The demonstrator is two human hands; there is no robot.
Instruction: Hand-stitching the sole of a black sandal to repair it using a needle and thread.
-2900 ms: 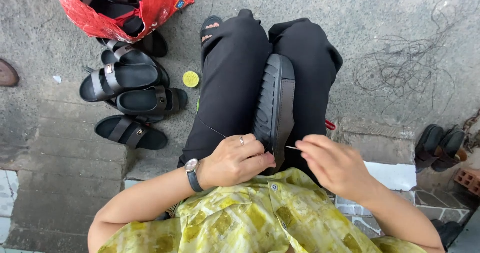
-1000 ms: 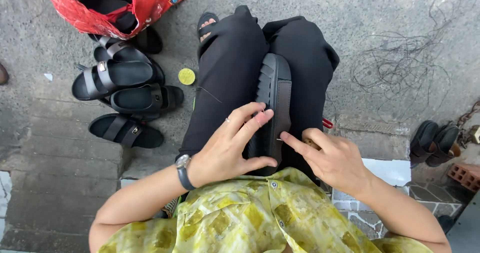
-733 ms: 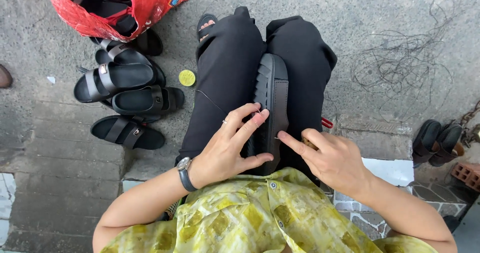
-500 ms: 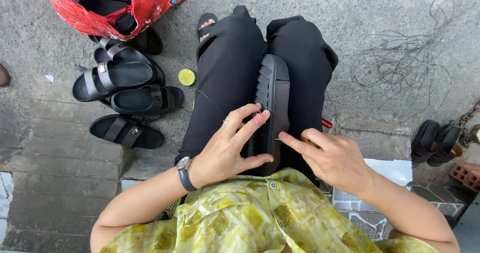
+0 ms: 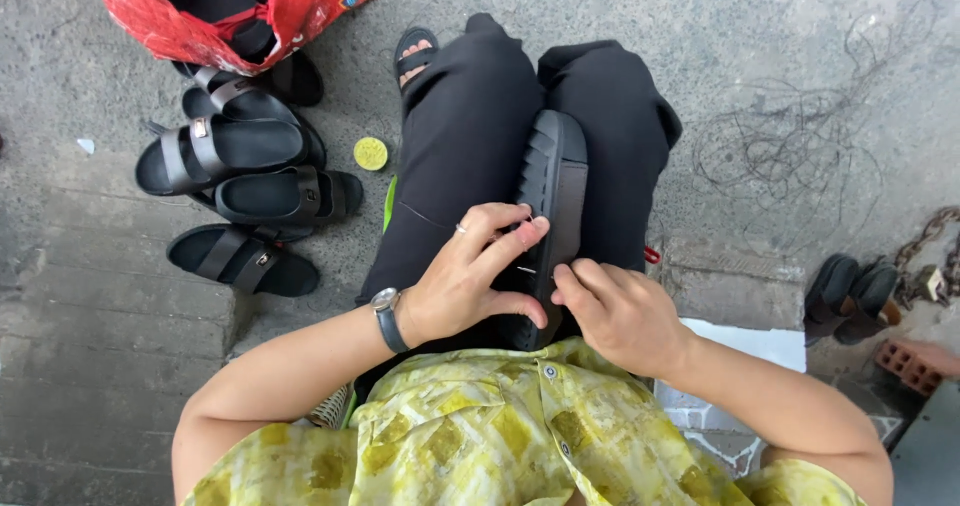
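Black rubber-soled sandal (image 5: 553,181), light yet stiff, wedged between knees; left hand (image 5: 470,286) clasped on sole edge, right hand (image 5: 618,316) pinching small needle (image 5: 525,269), seemingly.

Black strapped sandals (image 5: 235,181) heaped on grey concrete ground (image 5: 760,26), just below a red woven bag (image 5: 300,1) holding more footwear. Small round yellow-green lid (image 5: 371,153) beside them. Tangled thin thread (image 5: 790,151) farther right; dark shoes (image 5: 850,291), rusty chain (image 5: 925,246) and brick (image 5: 915,361) near edge.
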